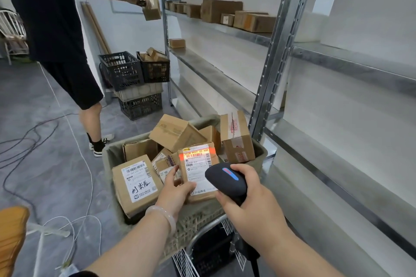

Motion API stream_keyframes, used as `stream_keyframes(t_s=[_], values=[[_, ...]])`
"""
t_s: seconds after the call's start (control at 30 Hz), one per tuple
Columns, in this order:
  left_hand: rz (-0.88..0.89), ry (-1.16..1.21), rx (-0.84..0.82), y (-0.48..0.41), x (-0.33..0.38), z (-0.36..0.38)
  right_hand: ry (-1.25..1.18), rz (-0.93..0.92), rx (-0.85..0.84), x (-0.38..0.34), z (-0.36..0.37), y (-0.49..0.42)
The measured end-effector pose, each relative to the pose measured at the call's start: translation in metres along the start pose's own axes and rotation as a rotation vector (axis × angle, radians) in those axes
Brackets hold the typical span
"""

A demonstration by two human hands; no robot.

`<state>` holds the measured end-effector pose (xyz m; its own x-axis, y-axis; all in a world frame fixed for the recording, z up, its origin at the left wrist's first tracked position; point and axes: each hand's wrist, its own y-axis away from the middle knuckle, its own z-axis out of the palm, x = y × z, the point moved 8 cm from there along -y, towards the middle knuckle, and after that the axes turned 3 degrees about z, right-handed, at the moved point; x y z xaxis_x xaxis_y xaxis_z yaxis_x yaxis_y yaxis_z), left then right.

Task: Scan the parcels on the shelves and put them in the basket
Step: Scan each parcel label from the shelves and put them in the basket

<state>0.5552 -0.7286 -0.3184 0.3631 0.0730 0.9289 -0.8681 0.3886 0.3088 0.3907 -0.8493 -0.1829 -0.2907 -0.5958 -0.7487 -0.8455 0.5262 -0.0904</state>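
1. Far left, on the grey floor: loose cables point(27, 137), black and white. Easy to trip on with one step back.
2. Next along: a second person point(45, 18) in black, reaching up with a small brown box. Could bump the basket if too close.
3. Behind, by the wall: black crates point(122, 69) in a stack, one with boxes inside.
4. In the middle: the basket point(108, 153), lined with green cloth and heaped with brown boxes. Piled high at the back, so might spill with one more dropped on top.
5. Left hand point(174, 193): fingers curled round the left edge of the parcel point(198, 171), thumb on the label. Held just above the heap in the basket, not yet let go. Only a small grip, so could slip, or tilt away from the red light and spoil the scan.
6. The parcel itself: a small, flat, brown cardboard box. White label with black bar codes and print, red glow across its top.
7. Right hand point(249, 204): fingers wrapped tight round the black scanner point(226, 181), aimed at the label from very near.
8. Far right: metal shelves point(225, 83), with more parcels point(220, 10) up high, waiting for a scan.
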Motion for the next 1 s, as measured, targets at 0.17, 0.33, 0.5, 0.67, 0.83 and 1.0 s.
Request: stream_keyframes(t_s=[0.17,0.33,0.5,0.67,0.83,1.0], values=[[-0.018,0.005,0.008,-0.005,0.000,-0.009,0.006,0.030,-0.016,-0.002,0.014,-0.005],[-0.018,-0.003,0.003,-0.009,0.001,-0.010,0.005,0.053,-0.015,0.001,0.024,-0.019],[-0.066,-0.041,0.000,-0.021,-0.003,-0.009,-0.045,0.130,0.010,0.026,0.024,-0.047],[-0.105,-0.052,0.015,-0.036,0.002,0.007,-0.155,0.197,0.053,0.053,0.025,-0.088],[0.026,-0.241,0.081,-0.055,0.022,0.025,-0.225,0.226,0.012,0.074,0.031,-0.126],[0.062,-0.330,0.143,-0.076,0.030,0.039,-0.226,0.198,-0.043,0.087,0.031,-0.163]])
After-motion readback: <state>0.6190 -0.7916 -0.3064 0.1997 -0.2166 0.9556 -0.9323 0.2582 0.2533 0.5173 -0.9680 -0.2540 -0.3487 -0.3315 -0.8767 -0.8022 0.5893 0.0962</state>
